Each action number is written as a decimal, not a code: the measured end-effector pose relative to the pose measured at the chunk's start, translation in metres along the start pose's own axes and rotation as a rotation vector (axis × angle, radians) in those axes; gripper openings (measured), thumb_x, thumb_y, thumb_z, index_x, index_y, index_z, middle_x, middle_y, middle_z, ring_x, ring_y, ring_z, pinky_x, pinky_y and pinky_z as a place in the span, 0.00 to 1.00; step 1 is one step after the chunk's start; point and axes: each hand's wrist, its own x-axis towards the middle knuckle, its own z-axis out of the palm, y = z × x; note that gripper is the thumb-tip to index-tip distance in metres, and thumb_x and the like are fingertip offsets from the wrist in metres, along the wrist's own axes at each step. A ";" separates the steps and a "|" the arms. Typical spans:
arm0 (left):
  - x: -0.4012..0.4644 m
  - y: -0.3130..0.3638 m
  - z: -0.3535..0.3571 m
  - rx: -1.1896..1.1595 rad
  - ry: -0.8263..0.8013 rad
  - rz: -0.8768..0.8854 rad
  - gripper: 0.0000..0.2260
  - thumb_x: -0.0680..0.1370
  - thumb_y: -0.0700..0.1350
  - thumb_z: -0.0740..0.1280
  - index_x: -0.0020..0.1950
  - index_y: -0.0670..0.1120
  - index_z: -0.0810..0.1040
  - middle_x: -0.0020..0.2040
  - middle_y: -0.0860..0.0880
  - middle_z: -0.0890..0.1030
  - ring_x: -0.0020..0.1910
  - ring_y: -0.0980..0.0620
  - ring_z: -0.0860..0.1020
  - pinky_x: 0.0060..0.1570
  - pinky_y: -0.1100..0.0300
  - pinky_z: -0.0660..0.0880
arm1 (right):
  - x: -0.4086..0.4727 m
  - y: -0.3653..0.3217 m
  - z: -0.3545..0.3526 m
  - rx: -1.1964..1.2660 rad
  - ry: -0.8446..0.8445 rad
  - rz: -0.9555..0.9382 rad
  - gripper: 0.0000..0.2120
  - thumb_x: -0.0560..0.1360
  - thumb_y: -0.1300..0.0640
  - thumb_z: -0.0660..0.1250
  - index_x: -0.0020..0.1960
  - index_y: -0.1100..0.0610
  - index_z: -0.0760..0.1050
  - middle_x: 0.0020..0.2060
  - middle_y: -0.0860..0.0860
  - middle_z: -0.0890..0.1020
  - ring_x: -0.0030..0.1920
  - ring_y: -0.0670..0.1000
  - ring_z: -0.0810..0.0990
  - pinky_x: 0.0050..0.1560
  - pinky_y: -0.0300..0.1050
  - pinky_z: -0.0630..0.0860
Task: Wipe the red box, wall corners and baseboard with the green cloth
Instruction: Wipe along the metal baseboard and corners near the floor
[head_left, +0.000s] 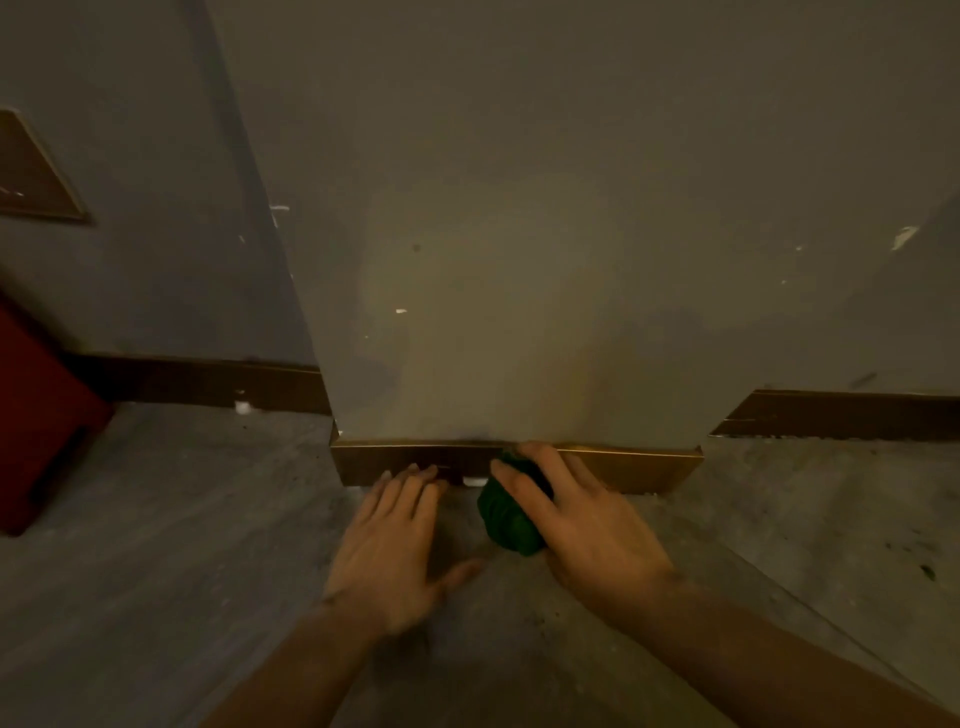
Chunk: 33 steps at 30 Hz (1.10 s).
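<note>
- Red box (41, 415): far left of the baseboard (639, 467); wiped status cannot be told.
- Left hand (389, 551): fingers open, flat on floor, tips touching the baseboard.
- Right hand (587, 519): fingers closed around the green cloth (506, 519), pressing it against the baseboard; baseboard wiping appears under way.

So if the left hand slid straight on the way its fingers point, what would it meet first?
The baseboard at the foot of the pillar. The left hand has its fingertips at it already, apparently touching, though depth is hard to judge.
</note>
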 end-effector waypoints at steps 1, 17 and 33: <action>0.001 -0.002 0.009 0.032 -0.016 0.009 0.47 0.72 0.80 0.48 0.82 0.52 0.52 0.82 0.51 0.51 0.82 0.48 0.45 0.79 0.50 0.39 | -0.002 0.001 0.002 -0.046 -0.029 -0.020 0.47 0.64 0.63 0.78 0.76 0.51 0.57 0.70 0.56 0.65 0.63 0.60 0.72 0.55 0.55 0.79; -0.001 -0.001 0.101 -0.042 -0.008 -0.208 0.55 0.69 0.83 0.50 0.83 0.45 0.46 0.83 0.44 0.46 0.82 0.45 0.41 0.78 0.40 0.45 | 0.004 0.023 0.072 -0.208 -0.184 -0.160 0.44 0.56 0.54 0.81 0.69 0.45 0.67 0.65 0.59 0.75 0.59 0.65 0.77 0.53 0.64 0.79; -0.002 -0.008 0.111 0.045 -0.036 -0.171 0.55 0.72 0.81 0.49 0.81 0.37 0.49 0.82 0.37 0.47 0.82 0.40 0.43 0.77 0.39 0.51 | 0.070 -0.018 0.113 -0.427 0.098 -0.385 0.21 0.78 0.58 0.56 0.70 0.60 0.68 0.65 0.58 0.72 0.54 0.60 0.74 0.47 0.56 0.77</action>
